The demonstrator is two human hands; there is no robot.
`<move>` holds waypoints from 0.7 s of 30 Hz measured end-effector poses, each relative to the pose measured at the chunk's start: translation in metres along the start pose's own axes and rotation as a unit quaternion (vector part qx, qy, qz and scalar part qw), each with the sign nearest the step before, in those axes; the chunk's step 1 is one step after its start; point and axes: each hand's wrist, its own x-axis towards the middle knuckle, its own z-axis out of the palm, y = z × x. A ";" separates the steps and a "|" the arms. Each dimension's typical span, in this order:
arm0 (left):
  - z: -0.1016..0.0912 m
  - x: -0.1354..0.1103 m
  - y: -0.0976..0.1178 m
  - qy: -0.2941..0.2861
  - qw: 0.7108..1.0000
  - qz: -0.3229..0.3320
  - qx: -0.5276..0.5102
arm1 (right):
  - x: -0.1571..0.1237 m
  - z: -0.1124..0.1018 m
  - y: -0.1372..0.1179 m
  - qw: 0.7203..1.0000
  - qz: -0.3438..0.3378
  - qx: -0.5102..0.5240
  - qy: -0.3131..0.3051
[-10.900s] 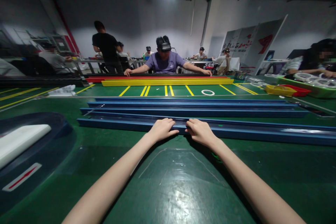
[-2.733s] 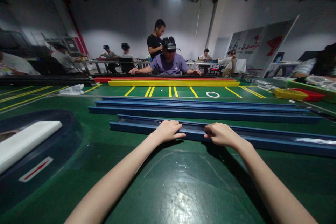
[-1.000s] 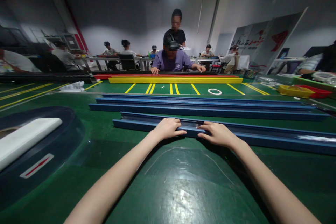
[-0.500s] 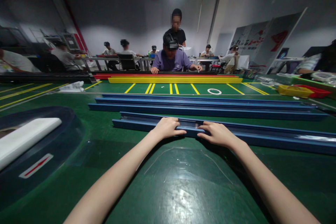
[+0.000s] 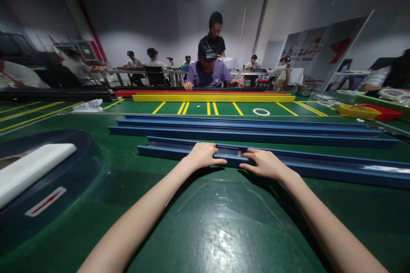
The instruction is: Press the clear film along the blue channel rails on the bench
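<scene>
A long blue U-shaped channel (image 5: 166,152) lies across the green table, its hollow side facing up. My left hand (image 5: 202,155) grips its near wall, thumb along the front face and fingers over the edge into the groove. A short gap to the right, my right hand (image 5: 265,162) holds the same wall in a matching way, thumb in front and fingers inside. Between the two hands a small shiny patch shows in the groove; what it is I cannot make out. The fingertips are partly hidden by the channel wall.
Behind lie more blue channels (image 5: 224,135), then a yellow strip (image 5: 211,98). A white ring (image 5: 261,112) rests on the table. At left stands a dark rounded object with a white bar (image 5: 38,166); at right, a yellow tray (image 5: 358,111). A co-worker (image 5: 208,72) sits opposite.
My hands keep their hold on the channel with hardly any movement. Across the table, the co-worker's hand on the right side of the view has shifted slightly left.
</scene>
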 end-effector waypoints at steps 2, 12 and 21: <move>-0.002 -0.001 -0.002 -0.016 1.000 0.002 -0.006 | 0.002 0.000 -0.003 1.000 -0.003 0.006 0.003; -0.013 -0.017 -0.019 -0.094 0.995 -0.022 -0.021 | 0.027 0.007 -0.035 0.994 -0.067 0.063 0.065; -0.024 -0.035 -0.042 -0.099 0.992 -0.082 -0.003 | 0.058 0.004 -0.053 0.995 -0.063 0.063 0.044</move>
